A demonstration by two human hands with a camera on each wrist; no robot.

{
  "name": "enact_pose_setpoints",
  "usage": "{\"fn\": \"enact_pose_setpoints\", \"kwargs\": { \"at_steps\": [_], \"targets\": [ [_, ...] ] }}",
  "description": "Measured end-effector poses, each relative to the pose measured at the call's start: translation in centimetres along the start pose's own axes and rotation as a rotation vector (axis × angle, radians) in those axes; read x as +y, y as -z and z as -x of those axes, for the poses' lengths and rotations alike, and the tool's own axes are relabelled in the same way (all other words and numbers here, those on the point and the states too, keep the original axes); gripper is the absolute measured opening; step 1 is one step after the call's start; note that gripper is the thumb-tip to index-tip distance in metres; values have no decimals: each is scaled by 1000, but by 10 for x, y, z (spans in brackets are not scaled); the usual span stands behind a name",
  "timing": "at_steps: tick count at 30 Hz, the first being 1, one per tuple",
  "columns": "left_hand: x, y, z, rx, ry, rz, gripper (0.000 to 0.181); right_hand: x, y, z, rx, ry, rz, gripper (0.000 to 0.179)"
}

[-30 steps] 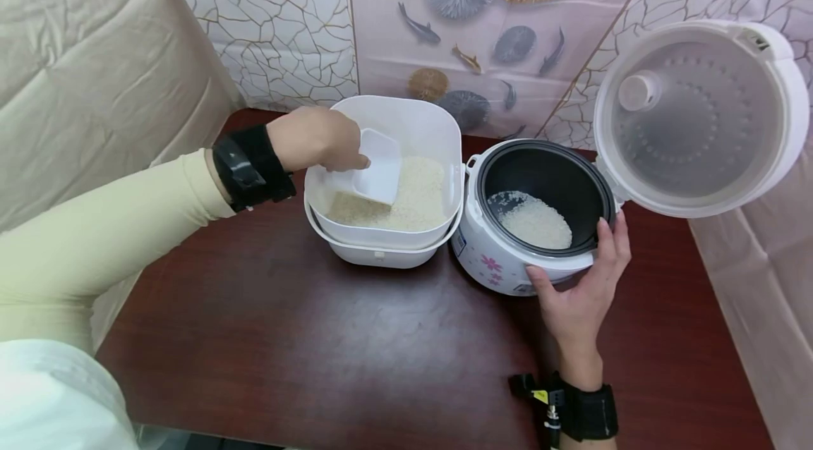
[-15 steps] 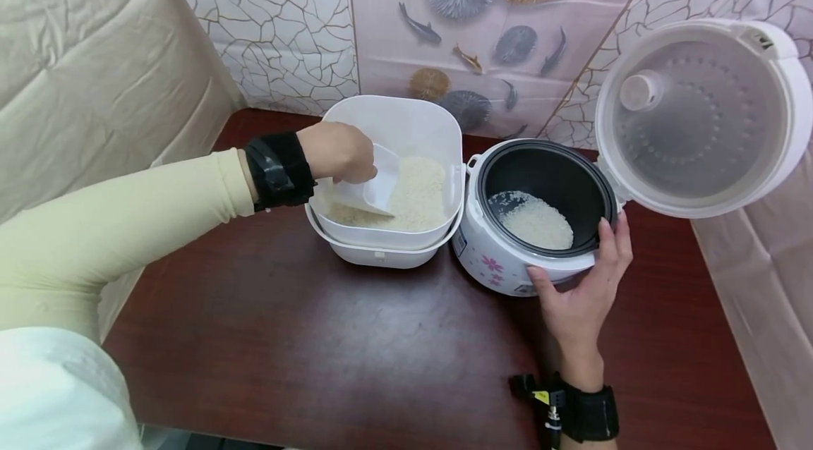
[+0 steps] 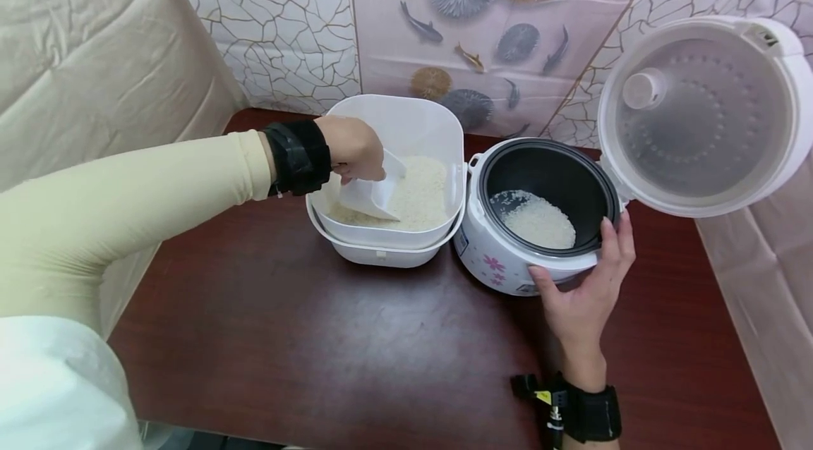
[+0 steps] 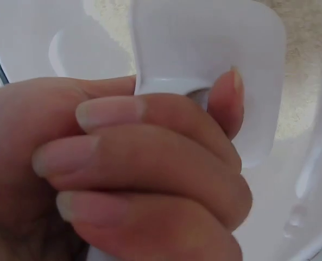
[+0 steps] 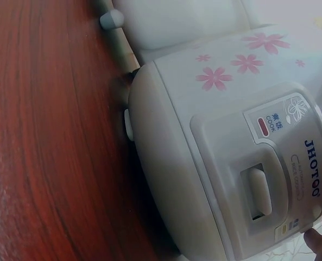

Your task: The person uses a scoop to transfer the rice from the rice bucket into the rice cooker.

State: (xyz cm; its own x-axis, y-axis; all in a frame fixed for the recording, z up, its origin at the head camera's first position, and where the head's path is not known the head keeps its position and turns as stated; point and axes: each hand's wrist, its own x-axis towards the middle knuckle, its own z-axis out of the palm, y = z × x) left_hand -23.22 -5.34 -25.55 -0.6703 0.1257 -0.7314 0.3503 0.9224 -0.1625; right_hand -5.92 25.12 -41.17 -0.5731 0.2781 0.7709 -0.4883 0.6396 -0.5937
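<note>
Head view is showing a left hand (image 3: 354,147) over a white bin (image 3: 413,122) near the centre, its grip clamping round a white scoop (image 3: 375,197) that is tilting towards 5 o'clock, apparently meeting the loose rice (image 3: 424,189) there. How much it is carrying is not showing clearly. At 3 o'clock from the bin, a rice cooker (image 3: 492,263) is standing on the desk (image 3: 356,344), its lid (image 3: 705,118) leaning open towards 2 o'clock. A right hand (image 3: 583,302) is resting at the cooker's 5 o'clock, thumb and fingers spreading apart. Progress is looking partial: a rice mound (image 3: 543,224) is already lying in the black pot (image 3: 565,178), while filling is seeming unfinished and the lid is not yet closing.
</note>
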Motion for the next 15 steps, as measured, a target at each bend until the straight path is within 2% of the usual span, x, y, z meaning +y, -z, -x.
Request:
{"fn": "enact_pose_setpoints", "kwargs": {
  "at_steps": [3, 10, 15],
  "targets": [
    [0, 3, -3, -14, 5, 23, 55, 0, -1, 0, -4, 0, -4, 110],
    [-4, 9, -9, -95, 11, 85, 49, 0, -1, -1, 3, -2, -2, 110],
    [-1, 9, -13, -135, 32, 185, 48, -1, -1, 0, 2, -8, -2, 110]
  ]
}}
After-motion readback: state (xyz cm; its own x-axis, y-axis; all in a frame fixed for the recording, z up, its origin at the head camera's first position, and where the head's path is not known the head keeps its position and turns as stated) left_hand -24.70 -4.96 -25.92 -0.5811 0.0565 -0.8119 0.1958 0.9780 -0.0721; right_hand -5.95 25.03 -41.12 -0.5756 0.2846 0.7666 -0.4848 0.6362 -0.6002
